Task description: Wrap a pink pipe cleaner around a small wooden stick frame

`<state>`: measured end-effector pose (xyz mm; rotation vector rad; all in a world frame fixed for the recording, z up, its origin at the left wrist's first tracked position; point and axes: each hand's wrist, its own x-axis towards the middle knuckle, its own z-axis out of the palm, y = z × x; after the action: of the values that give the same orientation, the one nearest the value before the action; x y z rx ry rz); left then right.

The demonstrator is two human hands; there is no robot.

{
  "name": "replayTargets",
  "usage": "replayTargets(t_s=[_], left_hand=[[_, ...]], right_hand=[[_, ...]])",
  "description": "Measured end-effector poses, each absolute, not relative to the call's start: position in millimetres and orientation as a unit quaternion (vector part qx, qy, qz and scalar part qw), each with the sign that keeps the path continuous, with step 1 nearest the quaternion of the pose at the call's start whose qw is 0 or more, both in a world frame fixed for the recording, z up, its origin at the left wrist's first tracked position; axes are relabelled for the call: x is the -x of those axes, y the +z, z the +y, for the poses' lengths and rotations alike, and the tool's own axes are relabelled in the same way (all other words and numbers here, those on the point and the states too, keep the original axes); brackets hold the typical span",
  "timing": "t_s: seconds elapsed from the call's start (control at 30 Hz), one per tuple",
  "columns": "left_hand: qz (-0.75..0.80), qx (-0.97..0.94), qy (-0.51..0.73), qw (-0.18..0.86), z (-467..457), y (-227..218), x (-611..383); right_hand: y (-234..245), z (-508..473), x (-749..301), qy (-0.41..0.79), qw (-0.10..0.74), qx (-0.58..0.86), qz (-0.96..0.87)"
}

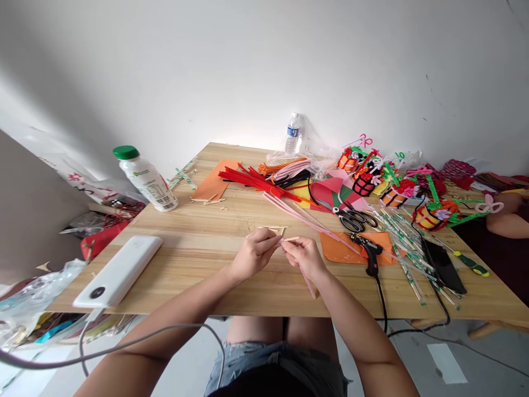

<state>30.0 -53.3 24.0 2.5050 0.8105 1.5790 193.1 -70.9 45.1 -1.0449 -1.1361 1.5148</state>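
Over the middle of the table, my left hand (257, 253) and my right hand (305, 258) meet fingertip to fingertip, both closed in a pinch. Short thin wooden sticks (291, 239) stick out around the fingertips; the left hand seems to grip them where they join. From my right hand a pink pipe cleaner (308, 284) hangs down toward the table edge, its upper end hidden in the fingers. How the sticks and the pipe cleaner are joined is covered by my fingers.
Right of my hands lie a glue gun (372, 256) on orange felt, scissors (353, 218), paper-wrapped sticks and a phone (444, 266). Decorated little baskets (366, 179) and red pipe cleaners (256, 182) are farther back. A power bank (119, 270) and bottle (146, 179) stand left. Another person's arm (510, 215) is at right.
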Motion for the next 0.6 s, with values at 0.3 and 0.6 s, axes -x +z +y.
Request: replayTargets(t_s=[0.3, 0.6], left_hand=[[0.27, -0.826, 0.483, 0.104, -52.0, 20.5, -31.6], [0.317, -0.78, 0.518, 0.151, -45.7, 25.2, -26.1]], right_hand=[[39.1, -65.9, -196.5, 0.646, 0.407, 0.455, -0.458], [108.8, -90.9, -305.9, 0.13, 0.442, 0.605, -0.649]])
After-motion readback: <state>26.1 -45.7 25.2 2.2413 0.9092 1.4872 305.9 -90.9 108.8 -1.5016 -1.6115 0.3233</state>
